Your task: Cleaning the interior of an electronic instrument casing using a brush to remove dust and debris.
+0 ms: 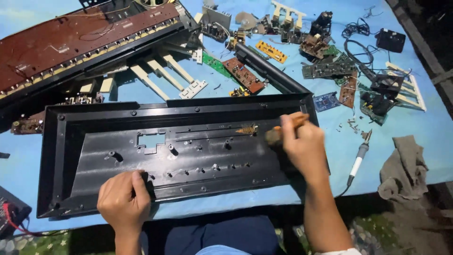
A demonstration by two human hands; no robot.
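— Brush (283, 130), where is it held?

— It is gripped in the right hand (304, 146), whose fingers are closed around the orange-brown handle. The bristle end is pressed to the floor of the black plastic case (61, 156), near the case's right end. The handle points up and to the right, away from the bristles; the head is blurred, so its exact shape cannot be told.

— And how is the case lying?

— It is laid open side up on the blue cloth (439, 127), its long axis running left to right across the view, directly in front of the person. The brush is well to the right of the middle, so most of the case's bare floor stretches away to the left of the bristles.

— Is the other hand occupied?

— The left hand (123, 200) is rested on the near rim of the case, left of centre, with the fingers curled over the edge. Nothing separate is held in it; the rim alone is grasped. It lies well apart from the brush, so the right hand is by far the nearer one.

— What is seen around the case?

— A soldering iron (357, 160) is laid just beside the right end, with a grey rag (401, 167) further right. A keyboard assembly (85, 38) with loose white keys (163, 75) is placed behind, and circuit boards (243, 73) are scattered at the top right.
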